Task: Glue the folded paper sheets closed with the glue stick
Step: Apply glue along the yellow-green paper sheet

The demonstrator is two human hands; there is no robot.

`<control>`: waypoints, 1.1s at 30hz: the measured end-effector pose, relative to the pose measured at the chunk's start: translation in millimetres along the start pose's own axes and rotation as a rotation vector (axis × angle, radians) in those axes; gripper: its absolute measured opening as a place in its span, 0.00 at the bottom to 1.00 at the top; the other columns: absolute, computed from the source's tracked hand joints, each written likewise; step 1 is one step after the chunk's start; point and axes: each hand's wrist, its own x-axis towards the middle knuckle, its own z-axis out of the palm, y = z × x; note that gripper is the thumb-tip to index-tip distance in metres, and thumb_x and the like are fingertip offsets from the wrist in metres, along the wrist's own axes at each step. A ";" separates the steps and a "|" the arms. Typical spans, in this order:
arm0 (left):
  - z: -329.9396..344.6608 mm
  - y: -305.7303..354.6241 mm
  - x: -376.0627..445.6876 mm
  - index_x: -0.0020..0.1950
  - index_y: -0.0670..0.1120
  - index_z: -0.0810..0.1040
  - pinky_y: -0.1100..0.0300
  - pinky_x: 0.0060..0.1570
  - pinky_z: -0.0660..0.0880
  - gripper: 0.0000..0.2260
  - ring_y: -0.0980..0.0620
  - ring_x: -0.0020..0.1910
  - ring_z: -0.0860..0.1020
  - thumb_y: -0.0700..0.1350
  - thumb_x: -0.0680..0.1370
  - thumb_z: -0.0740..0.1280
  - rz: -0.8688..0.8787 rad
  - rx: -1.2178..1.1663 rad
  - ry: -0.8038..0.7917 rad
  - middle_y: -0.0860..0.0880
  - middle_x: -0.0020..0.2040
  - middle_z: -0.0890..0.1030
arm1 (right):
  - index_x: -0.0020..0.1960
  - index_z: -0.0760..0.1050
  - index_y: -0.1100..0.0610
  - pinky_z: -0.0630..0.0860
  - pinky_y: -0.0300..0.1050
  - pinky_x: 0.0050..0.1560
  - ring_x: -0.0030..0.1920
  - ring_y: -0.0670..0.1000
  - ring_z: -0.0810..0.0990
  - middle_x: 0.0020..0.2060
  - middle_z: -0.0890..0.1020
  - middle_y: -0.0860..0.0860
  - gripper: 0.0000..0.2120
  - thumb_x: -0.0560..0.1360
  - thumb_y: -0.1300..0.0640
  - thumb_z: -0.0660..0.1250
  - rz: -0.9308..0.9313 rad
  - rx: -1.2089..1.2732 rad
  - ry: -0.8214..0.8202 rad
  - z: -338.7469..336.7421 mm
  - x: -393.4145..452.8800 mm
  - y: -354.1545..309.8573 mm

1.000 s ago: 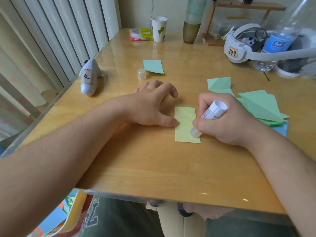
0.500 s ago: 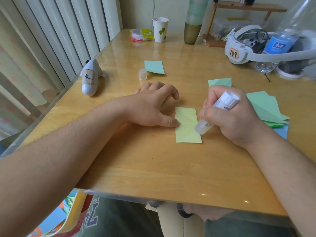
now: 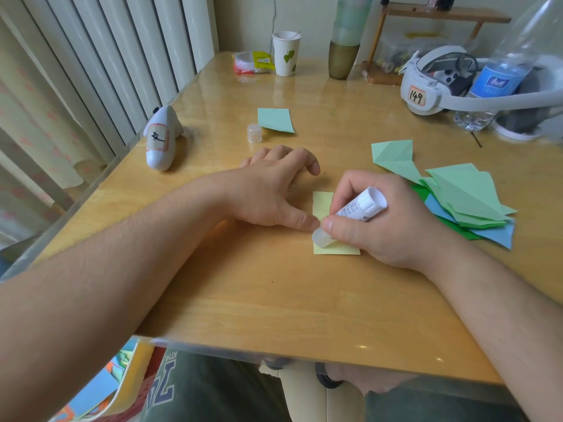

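- The right hand [image 3: 387, 220] gripped the glue stick [image 3: 350, 216], fingers and thumb curled round its white barrel.
- The stick lay tilted, its ridged white end up and to the right, its clear tip down and to the left.
- The tip touched the yellow sheet [image 3: 323, 205] close to that sheet's left edge, in its near half.
- The yellow sheet lay flat on the table [image 3: 274, 287], a narrow folded rectangle running near to far; the right hand covered much of its right side.
- The left hand [image 3: 271, 193] rested on the table just left of the sheet, fingers loosely spread and bent at the tips, holding nothing.
- Its thumb reached to the sheet's left edge, right beside the glue tip; whether it pressed on the paper I could not tell.
- The clear cap [image 3: 254, 133] stood upright on the table beyond the left hand, well apart from the stick.
- A teal folded sheet [image 3: 275, 120] lay just right of the cap, flat.
- To the right of the right hand lay a pile of folded sheets [image 3: 466, 199], light green on top, dark green and blue showing beneath.
- One more light green folded piece [image 3: 393, 153] lay at the far-left edge of that pile.
- A white device [image 3: 161, 138] with a label lay near the table's left edge.
- At the far side stood a paper cup [image 3: 285, 53], and at the far right a white headset [image 3: 426, 86] marked 149 and a water bottle [image 3: 499, 77].
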 end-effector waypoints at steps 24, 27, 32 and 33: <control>1.4 -2.3 1.5 0.66 0.67 0.63 0.45 0.74 0.62 0.34 0.51 0.68 0.61 0.71 0.65 0.74 0.022 0.020 0.026 0.58 0.67 0.64 | 0.35 0.69 0.55 0.65 0.43 0.33 0.31 0.46 0.68 0.28 0.72 0.50 0.11 0.64 0.53 0.71 0.080 -0.081 -0.032 -16.7 0.6 8.2; 1.3 -2.1 1.5 0.66 0.67 0.63 0.45 0.74 0.61 0.34 0.50 0.68 0.61 0.71 0.65 0.74 0.021 0.020 0.025 0.58 0.68 0.64 | 0.34 0.69 0.56 0.64 0.47 0.34 0.32 0.50 0.68 0.32 0.73 0.60 0.11 0.65 0.55 0.71 0.060 -0.040 -0.022 -17.8 0.5 7.0; 2.1 -2.9 2.0 0.66 0.67 0.64 0.45 0.74 0.61 0.33 0.50 0.68 0.61 0.71 0.66 0.74 0.025 0.028 0.025 0.58 0.68 0.63 | 0.33 0.68 0.57 0.62 0.54 0.33 0.33 0.63 0.65 0.32 0.68 0.68 0.14 0.63 0.50 0.70 -0.006 0.130 0.054 -17.5 1.1 5.9; 2.3 -3.1 2.2 0.66 0.67 0.64 0.45 0.74 0.61 0.33 0.50 0.68 0.60 0.71 0.66 0.74 0.028 0.030 0.026 0.58 0.68 0.63 | 0.33 0.68 0.58 0.62 0.51 0.33 0.34 0.63 0.65 0.32 0.69 0.68 0.14 0.63 0.49 0.70 -0.023 0.145 0.064 -16.0 1.5 5.4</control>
